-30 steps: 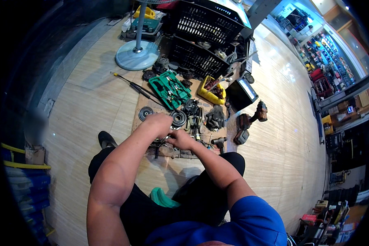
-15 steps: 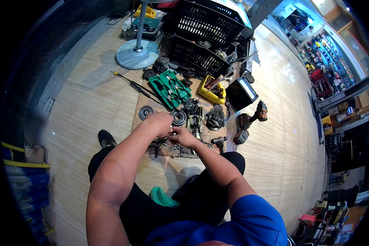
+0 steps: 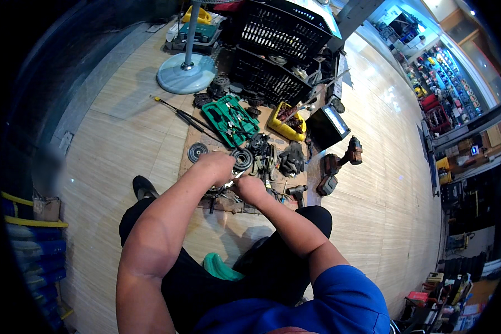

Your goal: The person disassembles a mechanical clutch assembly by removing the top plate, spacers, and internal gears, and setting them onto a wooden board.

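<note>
Read all clock positions from the centre of the view. Throughout: pale tiled floor (image 3: 395,222). At 12 o'clock: 2 black perforated plastic crates (image 3: 284,30), 1 above the other. At centre: brown sheet (image 3: 280,146), laid on the floor and strewn with loose parts. At 11 o'clock: round pedestal-fan base (image 3: 183,79); nearer centre, open green tool case (image 3: 218,127) with hand tools inside. At 2 o'clock: black rectangular box (image 3: 325,129). At 3 o'clock: cordless impact driver (image 3: 354,151), resting on the floor. At 1 o'clock: yellow tray (image 3: 286,132), holding dark parts. At 9 o'clock: left hand (image 3: 216,168), back uppermost, fingertips hidden; cannot tell how tightly closed. At 6 o'clock: right hand (image 3: 251,190), fingers curled inward; cannot tell whether clasped on anything. At 3 o'clock, inboard of the driver: dark grey work gloves (image 3: 292,160). At 4 o'clock: hammer (image 3: 298,192). Just beyond the left hand: 2 round pulleys (image 3: 197,152), side by side. Between both hands, over the near part of the sheet: slim bright metal piece (image 3: 239,175).
</note>
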Demonstrator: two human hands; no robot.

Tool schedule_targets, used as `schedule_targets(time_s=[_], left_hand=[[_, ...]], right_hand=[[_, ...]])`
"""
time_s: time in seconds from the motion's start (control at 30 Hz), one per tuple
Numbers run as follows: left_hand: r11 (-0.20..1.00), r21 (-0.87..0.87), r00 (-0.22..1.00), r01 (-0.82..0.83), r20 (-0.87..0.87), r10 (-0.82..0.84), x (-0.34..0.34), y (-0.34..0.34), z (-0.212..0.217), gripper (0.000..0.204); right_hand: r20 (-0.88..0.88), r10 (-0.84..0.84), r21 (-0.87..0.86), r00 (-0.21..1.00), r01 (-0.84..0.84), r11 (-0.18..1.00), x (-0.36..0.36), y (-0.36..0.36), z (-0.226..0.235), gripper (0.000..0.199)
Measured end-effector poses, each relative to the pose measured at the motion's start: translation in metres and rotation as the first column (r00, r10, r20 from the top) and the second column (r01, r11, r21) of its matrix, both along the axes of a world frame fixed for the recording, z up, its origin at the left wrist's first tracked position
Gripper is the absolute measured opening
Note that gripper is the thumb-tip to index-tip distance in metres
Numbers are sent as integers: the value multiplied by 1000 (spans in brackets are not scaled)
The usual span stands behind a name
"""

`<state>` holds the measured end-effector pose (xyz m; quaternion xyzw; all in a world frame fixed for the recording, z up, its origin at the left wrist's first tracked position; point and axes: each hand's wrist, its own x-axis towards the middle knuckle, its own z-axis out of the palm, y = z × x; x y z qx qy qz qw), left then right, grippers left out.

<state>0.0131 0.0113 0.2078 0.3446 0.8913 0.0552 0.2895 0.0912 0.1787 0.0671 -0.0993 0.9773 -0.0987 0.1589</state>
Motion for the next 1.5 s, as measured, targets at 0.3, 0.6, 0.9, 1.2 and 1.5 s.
schedule_targets(time_s=[0.3, 0.6, 0.9, 1.2, 1.5], left_hand=[[1000, 7, 999, 26, -25, -26, -1, 3, -3, 43], [999, 23, 999, -30, -17, 30, -1, 1, -6, 31], [1000, 22, 1000, -20, -7, 20, 1, -2, 4, 39], [1000, 28, 1000, -7, -10, 8, 1, 1, 4, 41], [1000, 2, 1000, -7, 0, 7, 1, 1, 9, 41]], right_hand=[[77, -61, -418, 995, 87, 904, -3, 3, -18, 30], [506, 319, -690, 801, 154, 708, -12, 22, 11, 58], [182, 334, -454, 925, -222, 863, -16, 25, 5, 55], [15, 129, -329, 992, -117, 937, -14, 14, -6, 40], [103, -128, -393, 986, 158, 906, -15, 10, -20, 34]])
